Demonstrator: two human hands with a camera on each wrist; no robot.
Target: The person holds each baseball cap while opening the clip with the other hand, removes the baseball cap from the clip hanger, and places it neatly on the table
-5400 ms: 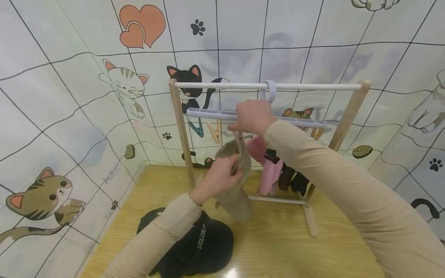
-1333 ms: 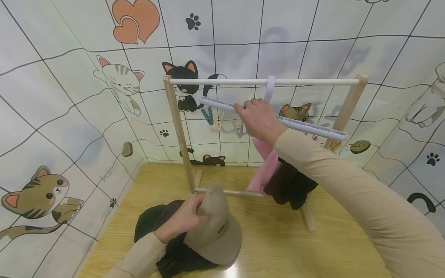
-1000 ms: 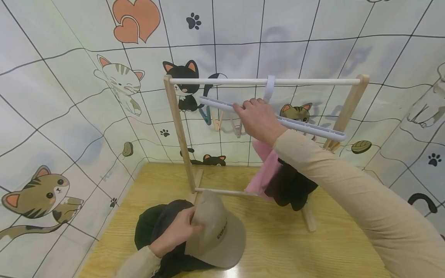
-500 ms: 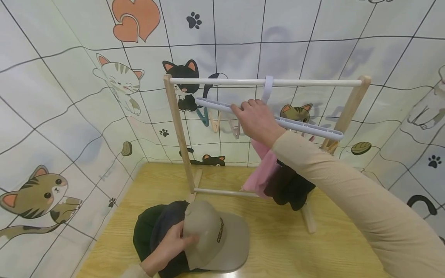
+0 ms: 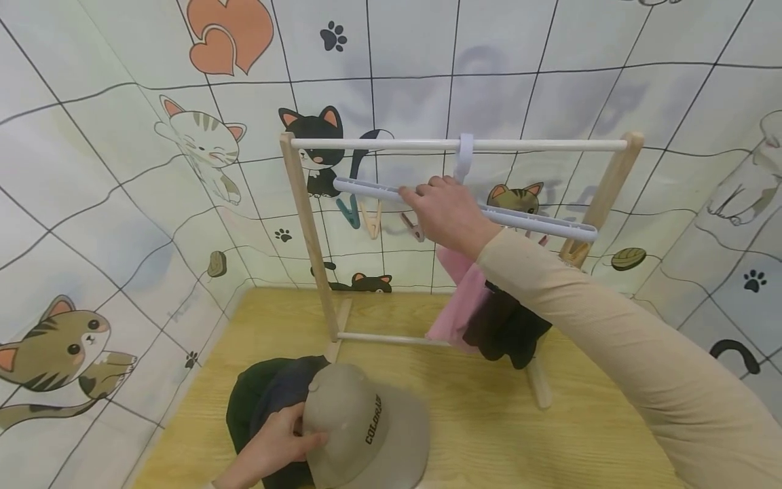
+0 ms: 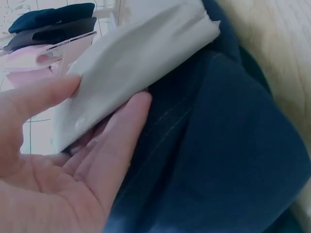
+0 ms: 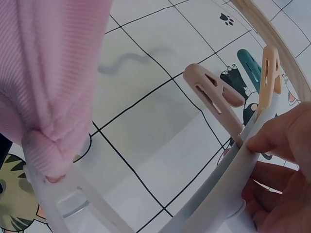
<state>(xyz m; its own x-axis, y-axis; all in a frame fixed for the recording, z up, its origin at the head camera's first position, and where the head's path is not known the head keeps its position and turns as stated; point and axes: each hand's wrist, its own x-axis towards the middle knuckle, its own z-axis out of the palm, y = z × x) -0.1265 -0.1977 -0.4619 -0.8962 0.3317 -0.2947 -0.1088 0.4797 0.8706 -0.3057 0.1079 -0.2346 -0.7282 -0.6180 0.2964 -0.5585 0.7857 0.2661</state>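
Observation:
A beige cap (image 5: 351, 424) with dark lettering lies on top of a navy cap (image 5: 281, 394) and a dark green cap (image 5: 241, 401) at the table's near left. My left hand (image 5: 271, 445) pinches the beige cap's back edge, thumb outside and fingers inside the opening, as the left wrist view shows. My right hand (image 5: 449, 214) grips the middle of a pale lavender clip hanger (image 5: 544, 224). Teal (image 5: 349, 212), pale orange (image 5: 370, 221) and brownish-pink clips (image 7: 211, 94) dangle left of this hand, holding nothing. To its right hang a pink cap (image 5: 458, 312) and dark caps (image 5: 513, 333), partly behind the forearm.
The hanger's hook (image 5: 464, 153) loops over the white top rod (image 5: 379, 144) of a wooden-legged rack (image 5: 308, 238). The rack stands on a wood-grain table (image 5: 482, 435), near a cat-patterned backdrop (image 5: 403, 54).
The beige cap, earlier up under the hanger, has come down onto the caps with my left hand. It then shifted slightly left and nearer. The hanger now slants lower at its right end.

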